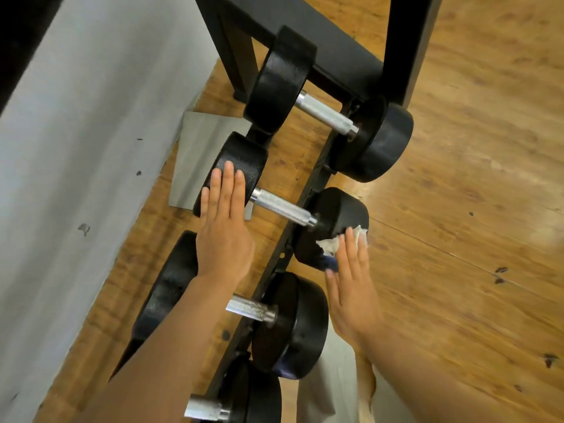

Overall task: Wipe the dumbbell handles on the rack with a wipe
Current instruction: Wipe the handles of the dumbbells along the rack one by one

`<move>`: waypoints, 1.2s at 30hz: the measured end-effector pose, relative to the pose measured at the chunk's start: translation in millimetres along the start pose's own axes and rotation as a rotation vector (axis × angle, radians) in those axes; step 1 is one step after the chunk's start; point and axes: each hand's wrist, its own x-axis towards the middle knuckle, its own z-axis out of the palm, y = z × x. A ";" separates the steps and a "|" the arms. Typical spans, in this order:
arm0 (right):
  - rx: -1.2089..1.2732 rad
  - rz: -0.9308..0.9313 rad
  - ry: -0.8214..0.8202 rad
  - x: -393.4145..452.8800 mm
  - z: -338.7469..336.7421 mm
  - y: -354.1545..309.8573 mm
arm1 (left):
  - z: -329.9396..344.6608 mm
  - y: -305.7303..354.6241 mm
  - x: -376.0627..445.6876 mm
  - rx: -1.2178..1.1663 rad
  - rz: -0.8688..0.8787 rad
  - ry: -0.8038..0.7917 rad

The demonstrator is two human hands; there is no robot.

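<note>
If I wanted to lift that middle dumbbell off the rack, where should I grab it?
Probably by the knurled silver handle of the middle dumbbell, reaching down from above. It is the only narrow part, bare between the two wide black heads, and its top lies exposed across the rack.

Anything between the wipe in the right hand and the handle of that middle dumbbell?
Nothing visible. The right hand presses the wipe flat on the dumbbell's near weight; the bare handle lies just beyond, uncovered. The left hand rests on the far weight, off the handle.

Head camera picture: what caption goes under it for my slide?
Left hand steadies a dumbbell while right hand presses a wipe on its weight.
</note>
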 end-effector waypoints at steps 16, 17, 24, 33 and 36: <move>-0.115 -0.411 0.075 26.7 -2.1 36.6 | 26.1 13.0 6.8 -0.089 -0.095 0.271; -0.139 -0.441 0.090 27.8 -0.2 41.5 | 27.0 13.0 6.8 -0.089 -0.090 0.276; -0.319 -0.698 0.026 31.4 -1.4 75.9 | 30.5 8.4 7.1 -0.074 -0.077 0.308; 0.052 -0.300 0.099 58.3 -13.3 50.7 | 39.8 0.5 8.2 -0.050 -0.026 0.362; 0.270 -0.054 0.157 71.9 -21.6 48.0 | 39.8 0.6 8.3 -0.046 -0.006 0.375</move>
